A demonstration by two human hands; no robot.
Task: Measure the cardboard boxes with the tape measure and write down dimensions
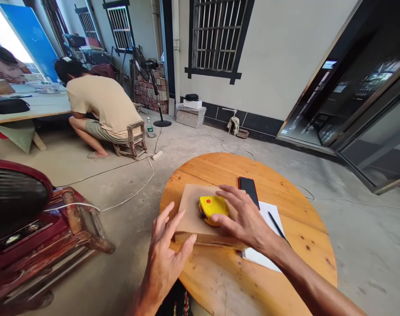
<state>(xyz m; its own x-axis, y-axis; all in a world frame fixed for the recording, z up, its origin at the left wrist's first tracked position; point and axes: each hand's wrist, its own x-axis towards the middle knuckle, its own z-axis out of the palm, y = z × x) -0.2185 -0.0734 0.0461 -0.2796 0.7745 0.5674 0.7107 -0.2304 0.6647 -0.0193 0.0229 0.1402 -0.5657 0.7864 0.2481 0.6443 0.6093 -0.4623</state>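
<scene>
A flat brown cardboard box [191,206] lies on the round wooden table [305,250]. On top of it rests a yellow tape measure [216,205] with a red button. My right hand [241,215] is over the box's right side, fingers spread around the tape measure; its thumb is close to the tape's front edge, and I cannot tell whether they touch. By the box's front left corner is my left hand [169,245], open with fingers apart and nothing in it.
Right of the box lie a phone [248,188], white paper [264,259] and a black pen [277,226]. A red fan [22,197] stands at left on a wooden chair. Cables cross the floor. Beyond, a person [101,103] sits at another table [45,103]; a second person sits farther back.
</scene>
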